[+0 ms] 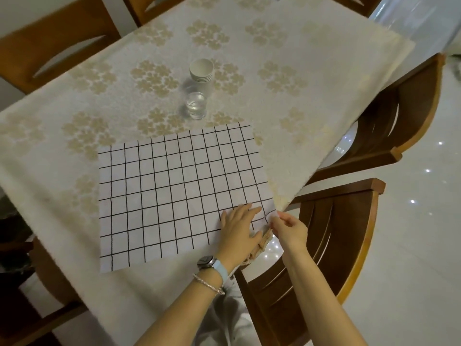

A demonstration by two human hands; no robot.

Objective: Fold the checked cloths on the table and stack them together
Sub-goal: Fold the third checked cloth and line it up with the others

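Note:
A white cloth with a black grid (174, 191) lies spread flat on the table (287, 78), close to the table's near right corner. My left hand (238, 227) rests flat on the cloth's near right part, fingers straight. My right hand (287, 227) pinches the cloth's near right corner at the table's edge. Only this one checked cloth is in view.
A glass of water (196, 104) and a stack of paper cups (201, 71) stand just beyond the cloth's far edge. Wooden chairs (336, 245) stand right of the table corner, and others at the far left. A cream flowered tablecloth covers the table.

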